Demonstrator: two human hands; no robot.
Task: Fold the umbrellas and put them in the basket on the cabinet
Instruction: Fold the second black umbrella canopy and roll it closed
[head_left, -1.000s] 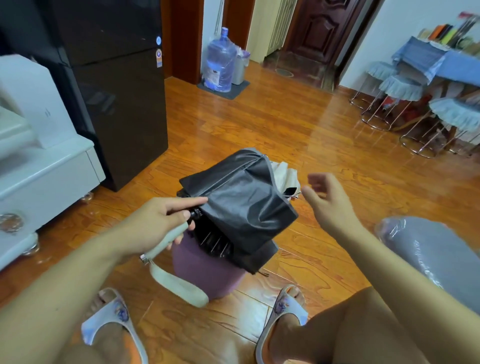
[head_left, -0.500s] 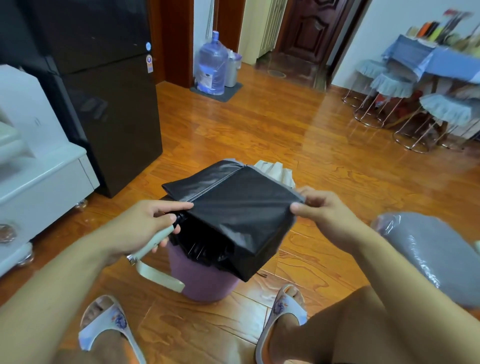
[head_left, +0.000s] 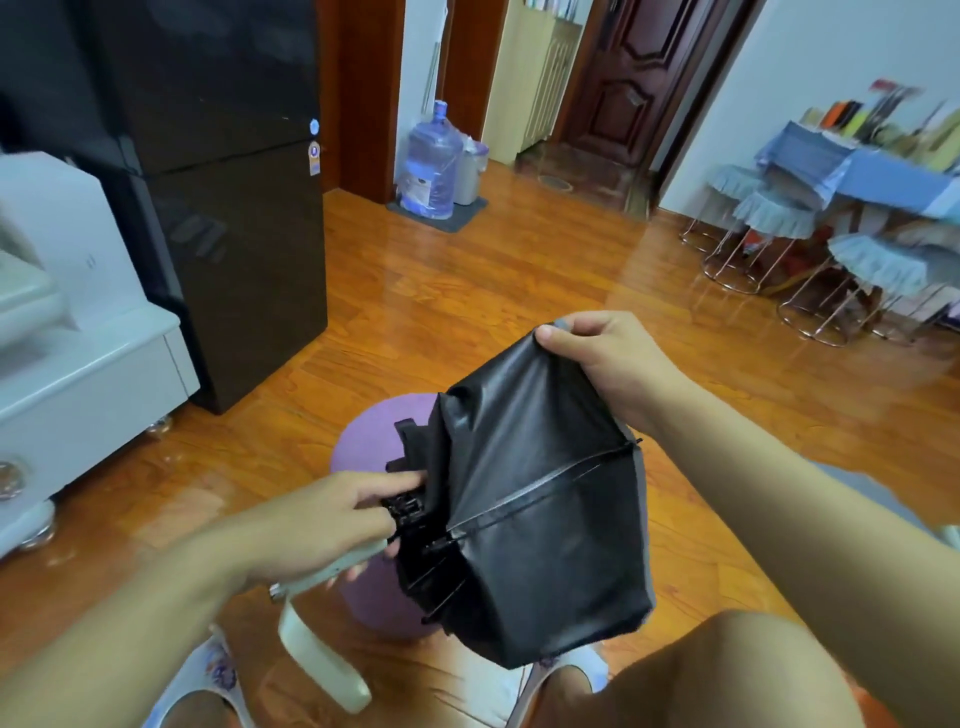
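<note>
A collapsed umbrella (head_left: 535, 525) with a black inner lining and a pale handle hangs in front of me, its canopy loose and bunched. My left hand (head_left: 337, 525) grips the pale handle, the forefinger stretched onto the black hub. My right hand (head_left: 608, 364) pinches the top edge of the canopy and holds it up. A pale wrist strap (head_left: 322, 660) dangles from the handle. No basket is in view.
A purple round stool (head_left: 374, 441) stands under the umbrella. A white cabinet (head_left: 88, 374) and a black fridge (head_left: 228, 208) are at the left. A water jug (head_left: 434, 161) stands by the doorway. Stools and a blue-covered table (head_left: 883, 176) are at the right. My slippered feet are below.
My right hand took hold of the canopy edge and lifted it up, turning the black fabric upright. My left hand kept the handle and dropped slightly.
</note>
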